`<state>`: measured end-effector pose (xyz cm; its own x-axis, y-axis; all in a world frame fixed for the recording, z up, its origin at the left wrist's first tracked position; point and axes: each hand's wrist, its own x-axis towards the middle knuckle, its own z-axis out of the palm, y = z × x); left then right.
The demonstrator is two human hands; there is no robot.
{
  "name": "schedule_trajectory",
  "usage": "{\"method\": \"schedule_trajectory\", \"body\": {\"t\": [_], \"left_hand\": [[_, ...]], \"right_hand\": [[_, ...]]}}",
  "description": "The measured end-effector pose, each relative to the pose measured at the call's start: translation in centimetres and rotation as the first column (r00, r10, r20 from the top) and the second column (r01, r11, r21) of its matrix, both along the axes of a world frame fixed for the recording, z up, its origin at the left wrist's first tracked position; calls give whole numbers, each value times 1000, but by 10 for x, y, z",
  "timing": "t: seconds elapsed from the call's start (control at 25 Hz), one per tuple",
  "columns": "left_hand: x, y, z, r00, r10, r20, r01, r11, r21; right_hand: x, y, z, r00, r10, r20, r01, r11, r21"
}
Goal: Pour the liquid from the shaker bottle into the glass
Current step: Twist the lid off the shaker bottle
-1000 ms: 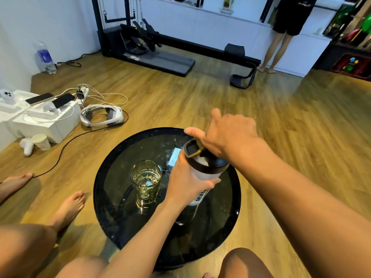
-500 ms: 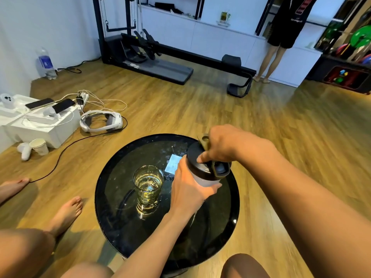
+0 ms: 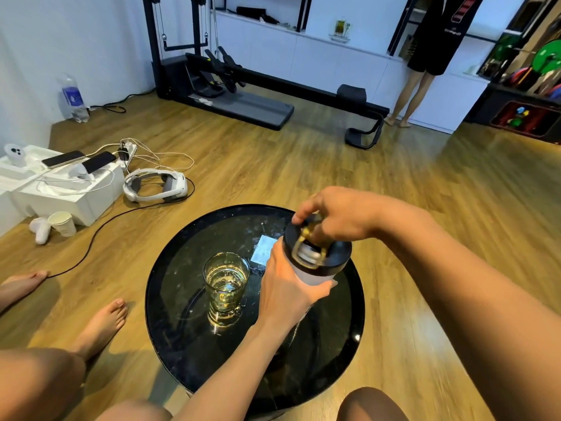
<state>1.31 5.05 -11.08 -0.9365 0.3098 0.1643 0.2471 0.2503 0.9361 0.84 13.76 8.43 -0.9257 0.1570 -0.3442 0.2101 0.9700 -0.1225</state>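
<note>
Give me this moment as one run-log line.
left hand: grips shaker bottle, upright | right hand: pinches lid | glass: upright, partly filled, beside bottle | pour: none

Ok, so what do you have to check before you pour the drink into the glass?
1. Firm hold on the bottle: ok. The left hand is wrapped round the shaker bottle.
2. Spout open: cannot tell. The right hand grips the top of the lid and hides it.
3. Glass standing up: ok. The glass is upright on the table.
4. Room in the glass: cannot tell. It already holds liquid, and the level is unclear.
5. Bottle over the glass: not ok. It is upright, beside the glass on its right.
</note>
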Motion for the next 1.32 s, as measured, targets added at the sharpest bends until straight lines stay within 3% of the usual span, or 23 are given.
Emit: {"method": "schedule_trajectory", "body": {"t": [0.12, 0.2, 0.36, 0.44, 0.52, 0.64, 0.68, 0.76, 0.84, 0.96, 1.04, 1.12, 1.2, 1.32], "left_hand": [[-1, 0, 1, 999, -14, 34, 14, 1000, -3], [-1, 0, 2, 999, -12, 34, 13, 1000, -14], [0, 0, 2, 1000, 3, 6, -3, 1000, -27], [0, 0, 3, 1000, -2, 16, 2, 1000, -29], [0, 1, 4, 1000, -6, 19, 7, 999, -35], [1, 1, 4, 1000, 0, -5, 0, 999, -44], [0, 1, 4, 1000, -5, -7, 5, 999, -51], [-1, 1, 3, 1000, -10, 10, 10, 999, -54], [-1, 1, 3, 1000, -6, 22, 7, 998, -60], [0, 1, 4, 1000, 0, 20, 1, 998, -64], [0, 1, 4, 1000, -1, 11, 2, 998, -68], [0, 2, 4, 1000, 7, 18, -6, 998, -68], [-1, 2, 5, 999, 8, 37, -5, 997, -77], [0, 1, 5, 1000, 3, 27, -1, 998, -67]], "right_hand": [[4, -4, -5, 990, -133, -54, 141, 975, 174], [4, -6, -16, 991, -133, -2, 130, 964, 231], [4, 3, -3, 998, -35, 58, 34, 999, 15], [4, 3, -6, 994, -97, -45, 100, 993, 69], [4, 1, -13, 997, -55, -49, 61, 990, 126], [6, 3, -4, 1000, -3, -4, 2, 985, -170], [9, 4, -2, 999, -5, -51, -6, 977, -212], [7, 6, -10, 986, -55, -158, 51, 998, -29], [6, 2, -21, 988, -105, -113, 124, 976, 179], [6, 8, -11, 1000, -17, -15, 17, 1000, -25], [8, 11, 1, 999, 4, -49, -11, 989, -145], [5, 9, -4, 987, -31, -157, 20, 997, -75], [4, 7, -17, 992, -18, -124, 25, 999, 49], [6, 8, -18, 998, 50, -37, -54, 992, -115]]}}
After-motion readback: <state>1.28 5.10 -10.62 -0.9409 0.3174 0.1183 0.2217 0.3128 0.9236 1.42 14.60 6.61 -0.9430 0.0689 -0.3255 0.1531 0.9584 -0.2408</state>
